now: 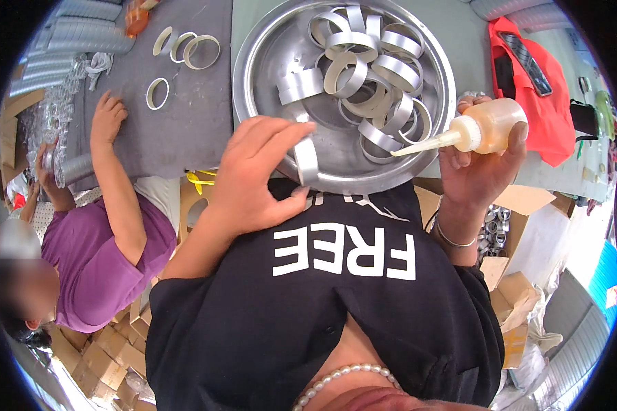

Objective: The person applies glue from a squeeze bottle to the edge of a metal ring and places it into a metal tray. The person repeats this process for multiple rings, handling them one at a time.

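Observation:
My left hand [250,179] pinches a silver metal ring [306,162] between thumb and fingers, at the near edge of a round steel tray [274,55]. Many similar silver rings [349,75] lie heaped in the tray, mostly at its centre and right. In my right hand [474,177] is a translucent squeeze bottle [502,125] of amber liquid. It lies tilted on its side, and its long pale nozzle [428,142] points left over the tray's right rim, close to the rings.
On the left, a co-worker in a purple shirt [110,267] rests a hand [108,116] on the grey-covered table, near several loose rings [202,53]. A red bag [548,103] with a dark phone [526,63] lies right. Cardboard boxes [524,200] stand below the table.

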Tool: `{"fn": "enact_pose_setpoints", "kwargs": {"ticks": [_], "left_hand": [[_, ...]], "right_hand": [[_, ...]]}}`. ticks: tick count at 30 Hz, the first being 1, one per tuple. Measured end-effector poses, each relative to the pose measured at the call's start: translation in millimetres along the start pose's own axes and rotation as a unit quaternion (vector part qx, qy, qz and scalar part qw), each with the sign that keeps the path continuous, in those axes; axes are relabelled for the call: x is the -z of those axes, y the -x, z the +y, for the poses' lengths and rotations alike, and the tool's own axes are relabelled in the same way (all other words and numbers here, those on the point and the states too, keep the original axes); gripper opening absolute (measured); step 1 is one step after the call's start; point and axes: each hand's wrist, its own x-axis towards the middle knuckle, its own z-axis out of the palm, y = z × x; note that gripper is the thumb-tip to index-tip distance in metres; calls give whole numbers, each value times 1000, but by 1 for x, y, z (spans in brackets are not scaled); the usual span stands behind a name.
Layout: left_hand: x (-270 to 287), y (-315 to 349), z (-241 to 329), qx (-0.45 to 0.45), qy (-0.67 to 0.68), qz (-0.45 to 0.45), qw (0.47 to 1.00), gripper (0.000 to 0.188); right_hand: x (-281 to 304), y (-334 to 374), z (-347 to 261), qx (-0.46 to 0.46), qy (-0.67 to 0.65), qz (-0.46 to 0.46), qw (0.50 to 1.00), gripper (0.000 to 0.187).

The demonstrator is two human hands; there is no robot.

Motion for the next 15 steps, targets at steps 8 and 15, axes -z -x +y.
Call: {"fn": "enact_pose_setpoints", "kwargs": {"ticks": [8, 15], "left_hand": [[10, 8, 6, 125, 44, 35, 991, 62], [6, 17, -10, 129, -14, 95, 987, 55]], "right_hand": [[-8, 2, 3, 35, 45, 7, 998, 58], [-4, 7, 2, 34, 69, 2, 997, 59]]}}
